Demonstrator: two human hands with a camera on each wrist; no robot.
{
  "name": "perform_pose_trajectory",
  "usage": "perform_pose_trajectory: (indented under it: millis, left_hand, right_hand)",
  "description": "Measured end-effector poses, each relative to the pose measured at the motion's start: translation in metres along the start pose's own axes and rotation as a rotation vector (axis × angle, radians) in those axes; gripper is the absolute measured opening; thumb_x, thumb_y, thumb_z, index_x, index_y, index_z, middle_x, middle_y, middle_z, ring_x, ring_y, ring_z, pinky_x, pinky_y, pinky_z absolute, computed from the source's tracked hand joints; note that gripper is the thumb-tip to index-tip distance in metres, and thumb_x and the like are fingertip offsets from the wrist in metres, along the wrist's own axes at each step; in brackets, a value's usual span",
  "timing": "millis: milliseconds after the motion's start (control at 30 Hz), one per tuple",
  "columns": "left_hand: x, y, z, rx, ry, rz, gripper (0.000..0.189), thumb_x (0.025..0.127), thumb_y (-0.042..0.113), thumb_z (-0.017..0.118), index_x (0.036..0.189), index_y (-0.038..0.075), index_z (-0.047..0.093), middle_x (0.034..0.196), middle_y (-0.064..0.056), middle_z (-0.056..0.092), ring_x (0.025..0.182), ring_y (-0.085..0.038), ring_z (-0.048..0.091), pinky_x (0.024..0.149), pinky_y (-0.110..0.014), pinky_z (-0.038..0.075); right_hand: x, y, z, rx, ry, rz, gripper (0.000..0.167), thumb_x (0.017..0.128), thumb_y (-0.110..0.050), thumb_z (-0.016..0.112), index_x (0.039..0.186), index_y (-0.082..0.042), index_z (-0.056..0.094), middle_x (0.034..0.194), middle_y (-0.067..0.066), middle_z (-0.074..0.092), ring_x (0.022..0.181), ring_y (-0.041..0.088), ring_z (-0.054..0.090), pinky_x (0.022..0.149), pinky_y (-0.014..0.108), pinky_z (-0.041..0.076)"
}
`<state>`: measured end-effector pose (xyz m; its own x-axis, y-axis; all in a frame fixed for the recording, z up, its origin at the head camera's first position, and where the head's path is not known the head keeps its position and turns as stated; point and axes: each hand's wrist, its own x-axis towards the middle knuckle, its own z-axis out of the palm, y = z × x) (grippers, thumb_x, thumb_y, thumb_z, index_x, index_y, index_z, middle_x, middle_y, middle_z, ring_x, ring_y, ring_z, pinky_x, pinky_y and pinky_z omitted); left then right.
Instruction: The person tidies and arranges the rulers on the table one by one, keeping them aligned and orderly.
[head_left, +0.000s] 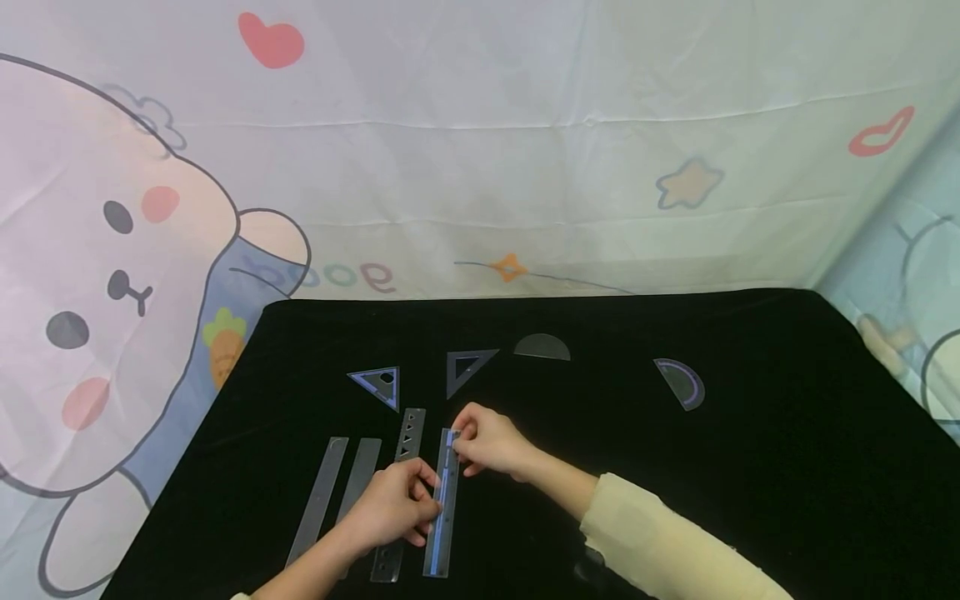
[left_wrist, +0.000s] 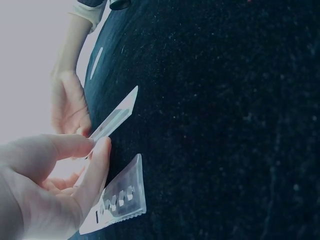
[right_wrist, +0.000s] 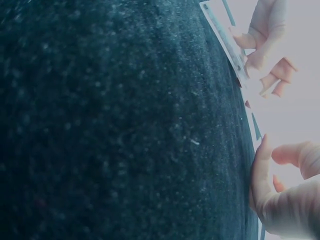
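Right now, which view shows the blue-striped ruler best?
Head: the blue-striped ruler shows both ends and is little covered. Left wrist gives mainly a foreshortened end past the left hand; right wrist catches it at a steep slant, partly covered and washed out by glare.

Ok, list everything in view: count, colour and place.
Blue ruler: one, clear with blue stripes, rightmost ruler, at both hands
Holed ruler: one, grey, next left, partly behind the left hand
Plain rulers: two, grey, leftmost
Blue triangle: one, clear with blue lines, beyond the rulers
Grey triangle: one, right of the blue triangle
Grey protractor: one, right of both triangles
Purple protractor: one, clear with purple arc, far right
Cloth: one, black, under them all
Backdrop: pale, cartoon prints, behind
Sleeves: two, cream, on the arms
Left hand: one, bare, pinching the blue ruler
Right hand: one, bare, at its far end
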<state>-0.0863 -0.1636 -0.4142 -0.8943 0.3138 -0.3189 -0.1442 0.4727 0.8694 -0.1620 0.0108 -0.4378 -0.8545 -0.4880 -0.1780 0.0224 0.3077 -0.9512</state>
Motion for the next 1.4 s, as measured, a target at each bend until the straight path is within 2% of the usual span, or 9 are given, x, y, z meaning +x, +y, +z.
perform_pose_trajectory:
  millis: [333,500,733,1400]
  left_hand:
    - [-0.001,-0.002,-0.003,0.051,0.028,0.006,0.021,0.078,-0.002,0.063,0.096,-0.002,0.053,0.065,-0.006,0.059,0.050,-0.013,0.060,0.047,-0.033,0.055]
    - [-0.003,-0.002,-0.003,0.066,0.042,0.001,0.021,0.077,-0.002,0.063,0.096,-0.002,0.053,0.064,-0.006,0.058,0.049,-0.013,0.060,0.046,-0.032,0.054]
    - [-0.004,-0.002,-0.002,0.117,0.075,0.016,0.025,0.077,-0.002,0.065,0.098,-0.002,0.052,0.062,-0.005,0.057,0.047,-0.013,0.059,0.044,-0.031,0.053]
    - [-0.006,-0.001,0.003,0.234,0.134,0.020,0.030,0.075,-0.002,0.068,0.101,-0.002,0.052,0.059,-0.003,0.056,0.042,-0.011,0.057,0.039,-0.027,0.051]
  right_hand:
    - [0.004,0.001,0.004,-0.123,0.016,-0.048,0.013,0.084,-0.004,0.059,0.095,-0.009,0.054,0.077,0.003,0.057,0.056,0.013,0.057,0.051,0.026,0.055]
    - [0.007,0.001,0.007,-0.250,0.042,-0.101,0.011,0.083,-0.006,0.061,0.092,-0.009,0.055,0.071,-0.001,0.056,0.050,0.010,0.054,0.045,0.021,0.048]
    - [0.010,0.001,0.009,-0.419,0.079,-0.181,0.010,0.081,-0.008,0.063,0.089,-0.009,0.057,0.068,-0.004,0.053,0.054,0.006,0.048,0.047,0.018,0.041]
    - [0.008,0.001,0.011,-0.580,0.142,-0.229,0.010,0.080,-0.014,0.067,0.086,-0.012,0.060,0.072,-0.002,0.051,0.060,0.006,0.045,0.050,0.017,0.039]
